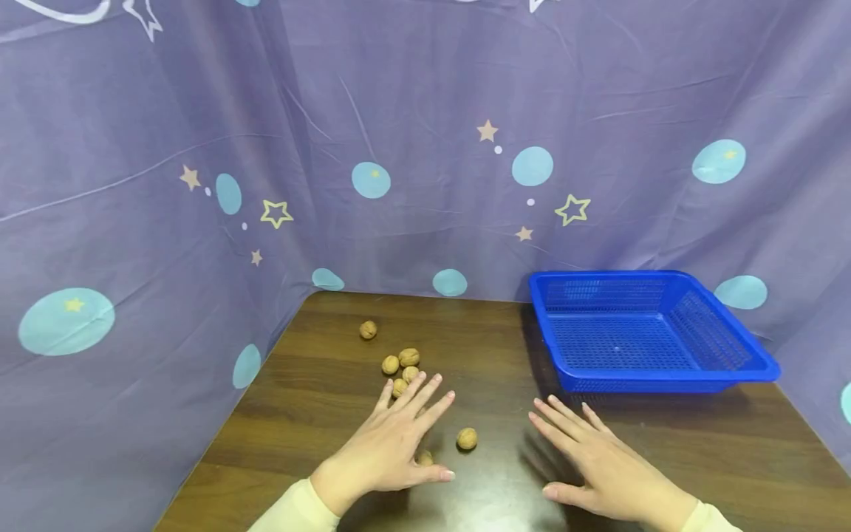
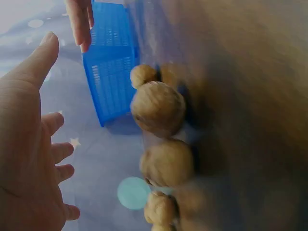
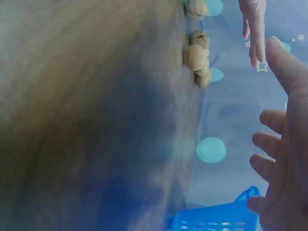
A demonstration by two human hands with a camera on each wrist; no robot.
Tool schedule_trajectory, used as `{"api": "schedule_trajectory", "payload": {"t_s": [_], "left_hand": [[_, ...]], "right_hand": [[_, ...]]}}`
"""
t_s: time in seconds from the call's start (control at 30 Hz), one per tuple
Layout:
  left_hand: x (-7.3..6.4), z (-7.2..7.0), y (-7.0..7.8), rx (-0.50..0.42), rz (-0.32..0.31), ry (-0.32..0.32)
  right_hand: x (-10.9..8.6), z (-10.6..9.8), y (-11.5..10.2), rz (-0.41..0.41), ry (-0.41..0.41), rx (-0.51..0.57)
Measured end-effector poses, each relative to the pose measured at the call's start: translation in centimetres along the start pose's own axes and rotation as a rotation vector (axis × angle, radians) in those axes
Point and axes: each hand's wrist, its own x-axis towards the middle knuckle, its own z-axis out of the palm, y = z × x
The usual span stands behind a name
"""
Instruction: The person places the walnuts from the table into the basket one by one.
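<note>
Several walnuts (image 1: 408, 357) lie scattered on the left half of the brown table. My left hand (image 1: 391, 442) hovers over the nearer ones with fingers spread, holding nothing; it partly hides a walnut (image 1: 425, 459) by the thumb. Just right of that hand lies a single walnut (image 1: 467, 439). In the left wrist view a row of walnuts (image 2: 159, 108) sits beyond the palm. My right hand (image 1: 601, 465), fingers extended and nothing in it, is held over the table in front of a blue plastic basket (image 1: 618, 375). No walnuts show inside the basket.
The wooden table (image 1: 279, 443) carries all of this. A purple curtain (image 1: 425, 133) with stars and blue dots hangs along the back and both sides. One walnut (image 1: 368, 330) lies farther back, near the table's far left corner.
</note>
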Motion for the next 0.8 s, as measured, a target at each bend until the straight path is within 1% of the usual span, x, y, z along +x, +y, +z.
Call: {"api": "schedule_trajectory", "payload": {"t_s": [0.1,0.2,0.3,0.37,0.53,0.6,0.7,0.8], "left_hand": [[1.1,-0.4,0.6,0.001,0.01,-0.012],[2.4,-0.8,1.3,0.009,0.028,-0.02],[3.9,-1.2,2.1,0.024,0.054,-0.033],[4.9,-1.5,2.6,0.045,0.07,-0.042],[7.7,-2.0,4.2,0.083,0.098,-0.071],[8.9,-2.2,4.9,0.097,0.109,-0.081],[10.4,-2.3,6.1,0.121,0.129,-0.099],[11.7,-2.2,7.1,0.146,0.138,-0.133]], "right_hand": [[0.3,-0.9,0.3,-0.028,0.031,0.005],[0.5,-2.1,0.8,-0.047,0.068,0.02],[0.7,-3.5,1.5,-0.039,0.099,0.019],[0.7,-4.4,2.1,-0.016,0.101,-0.001],[0.3,-6.3,4.2,0.078,0.046,-0.038],[0.0,-6.8,5.4,0.122,0.022,-0.043],[-0.5,-7.4,7.4,0.177,0.016,-0.048],[-1.2,-7.9,9.3,0.241,0.009,-0.038]]}}
